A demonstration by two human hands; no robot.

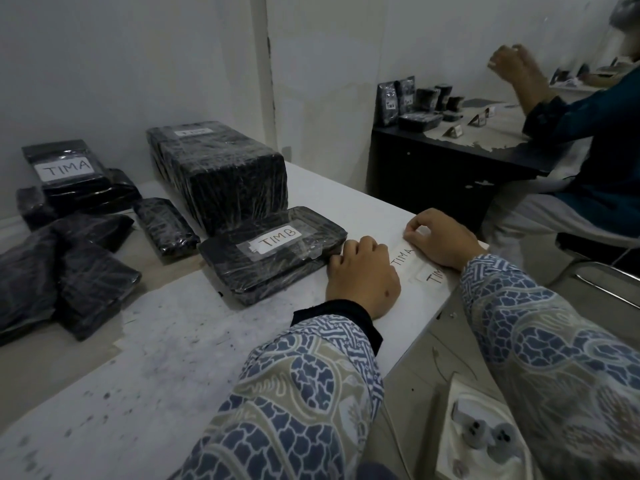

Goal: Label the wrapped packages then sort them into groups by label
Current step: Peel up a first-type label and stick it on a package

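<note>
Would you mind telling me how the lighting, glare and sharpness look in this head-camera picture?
Head view: dim, cool light; glare streaks on the plastic wrap of the TIMB package; wide-angle bending at the edges; the other person's raised hand is motion-blurred, while the left hand and the TIMA label stay legible.

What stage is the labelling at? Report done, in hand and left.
Done: the flat package reads TIMB, a far-left package reads TIMA, and the big block carries a label I cannot read. In hand: the right hand picks at a loose TIMA label while the left hand rests beside it. Left: the unlabelled packages at left, then sorting.
</note>
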